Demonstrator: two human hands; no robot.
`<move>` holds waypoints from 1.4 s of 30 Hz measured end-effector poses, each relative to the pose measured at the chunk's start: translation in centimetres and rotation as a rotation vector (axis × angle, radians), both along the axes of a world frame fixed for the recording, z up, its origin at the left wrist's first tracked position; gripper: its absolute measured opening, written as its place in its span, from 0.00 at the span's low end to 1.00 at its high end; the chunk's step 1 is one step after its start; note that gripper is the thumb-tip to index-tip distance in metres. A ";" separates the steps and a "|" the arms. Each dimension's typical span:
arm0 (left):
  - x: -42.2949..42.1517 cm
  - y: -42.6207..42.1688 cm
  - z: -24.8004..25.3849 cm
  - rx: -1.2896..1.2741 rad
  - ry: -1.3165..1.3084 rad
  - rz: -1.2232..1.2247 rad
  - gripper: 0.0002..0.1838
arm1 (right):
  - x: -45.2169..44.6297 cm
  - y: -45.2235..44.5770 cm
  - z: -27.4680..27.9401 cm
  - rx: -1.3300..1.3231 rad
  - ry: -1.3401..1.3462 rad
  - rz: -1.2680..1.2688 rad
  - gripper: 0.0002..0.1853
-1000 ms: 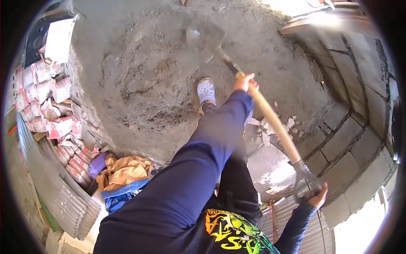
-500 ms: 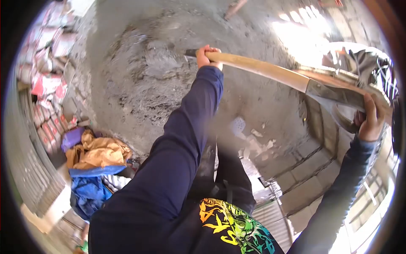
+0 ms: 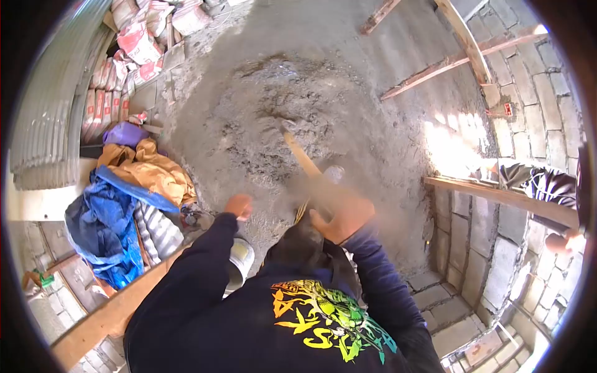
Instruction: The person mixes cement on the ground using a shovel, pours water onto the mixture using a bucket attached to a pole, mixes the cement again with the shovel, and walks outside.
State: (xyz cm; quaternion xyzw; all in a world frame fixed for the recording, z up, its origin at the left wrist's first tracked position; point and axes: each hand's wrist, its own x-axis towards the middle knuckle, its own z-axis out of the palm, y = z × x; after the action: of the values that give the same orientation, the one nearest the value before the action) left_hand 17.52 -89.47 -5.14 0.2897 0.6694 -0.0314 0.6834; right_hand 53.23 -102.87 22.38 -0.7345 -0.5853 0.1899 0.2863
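A shovel [image 3: 300,154] slants down and away from me, its wooden shaft running into a heap of wet grey mortar [image 3: 249,133], where the blade is mostly buried. At the near end of the shaft my right hand [image 3: 345,219] is wrapped around the handle, partly smeared by a blur. My left hand [image 3: 239,206] is off the shovel, low on the left, fingers curled with nothing visible in them. Just below it, beside my leg, stands a white bucket [image 3: 240,260].
Paper sacks [image 3: 140,43], a brown cloth [image 3: 155,171] and a blue tarp [image 3: 102,224] lie on the left. Wooden beams [image 3: 463,59] lean at upper right. A block wall [image 3: 479,248] runs along the right, with a timber [image 3: 504,200] and a dark garment [image 3: 541,183] by it.
The shovel has swung from sideways at the upper right to pointing into the mortar. My left hand has left the shaft and drawn back; my right hand has moved down and left with the handle.
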 end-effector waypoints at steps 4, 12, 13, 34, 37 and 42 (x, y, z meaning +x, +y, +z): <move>-12.4 -8.3 3.7 -0.003 0.251 -0.105 0.16 | -3.1 -6.8 -5.0 -0.288 -0.029 0.093 0.16; -14.4 -14.3 10.0 0.046 0.139 -0.388 0.18 | -10.2 -6.9 -5.5 -0.428 -0.086 0.157 0.19; -14.2 -13.3 10.2 0.108 0.062 -0.392 0.15 | -11.1 -5.9 -5.1 -0.469 -0.056 0.149 0.20; -13.6 -3.1 52.5 1.265 -2.124 -0.209 0.15 | -27.4 2.9 13.6 -0.376 -0.211 0.123 0.17; -14.7 -3.4 50.0 0.985 -1.774 -0.388 0.16 | -29.3 4.7 21.4 -0.433 -0.229 0.080 0.13; -18.2 -3.1 37.3 1.007 -1.042 -0.687 0.18 | -27.0 7.1 10.4 -0.165 -0.175 0.015 0.13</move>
State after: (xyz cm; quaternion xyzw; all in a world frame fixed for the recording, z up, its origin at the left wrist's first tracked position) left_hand -0.71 -92.56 32.16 0.7306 0.0715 0.2051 0.6473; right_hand 26.24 -95.81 32.78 -0.7650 -0.5958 0.1747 0.1712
